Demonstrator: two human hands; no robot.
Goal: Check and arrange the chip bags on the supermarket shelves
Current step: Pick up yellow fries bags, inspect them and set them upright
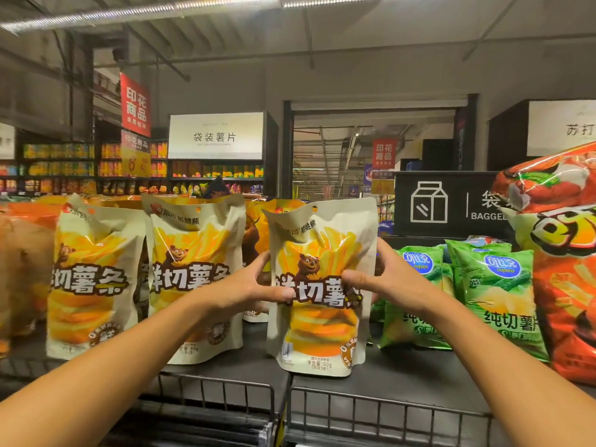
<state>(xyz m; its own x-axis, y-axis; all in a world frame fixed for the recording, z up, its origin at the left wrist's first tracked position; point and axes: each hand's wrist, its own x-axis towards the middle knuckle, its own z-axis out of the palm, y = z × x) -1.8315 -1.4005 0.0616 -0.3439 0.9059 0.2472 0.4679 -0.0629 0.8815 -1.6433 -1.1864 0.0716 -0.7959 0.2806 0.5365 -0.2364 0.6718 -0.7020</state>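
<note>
Both hands grip one cream chip bag [322, 285], upright, near the shelf [387, 382] front edge: left hand [254, 285] on its left side, right hand [383, 282] on its right, thumbs on the front. Two same bags [193, 275] stand to the left w/ green bags [493, 291] to the right, behind the wire rail [371, 411].
</note>
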